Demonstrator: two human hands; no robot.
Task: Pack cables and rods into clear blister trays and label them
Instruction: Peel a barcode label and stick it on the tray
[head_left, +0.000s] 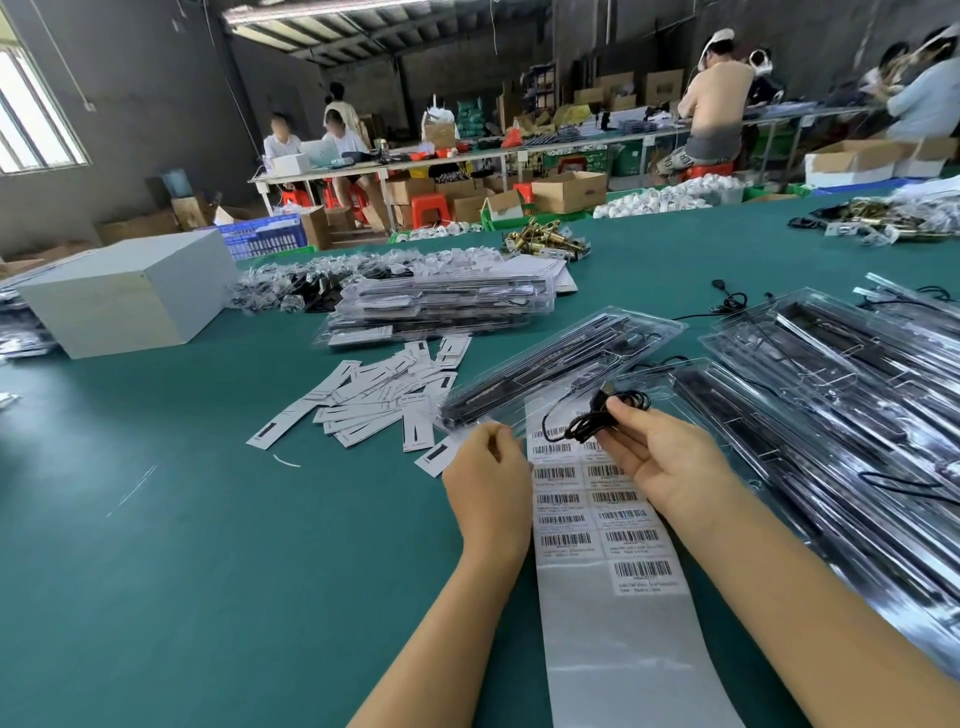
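My right hand (657, 454) pinches a coiled black cable (597, 415) above the sheet of barcode labels (597, 519). My left hand (488, 478) is beside the sheet's left edge, fingers curled near the corner of a clear blister tray (561, 364); whether it grips the tray or a label is unclear. That tray lies slanted just beyond both hands with black rods inside. More filled clear trays (831, 389) spread along the right side of the green table (208, 519).
Loose white paper insert cards (374, 400) lie scattered left of the hands. A stack of packed trays (441, 306) sits behind them, next to a white box (130, 296). Other loose black cables (727, 301) lie further back. People work at benches in the background.
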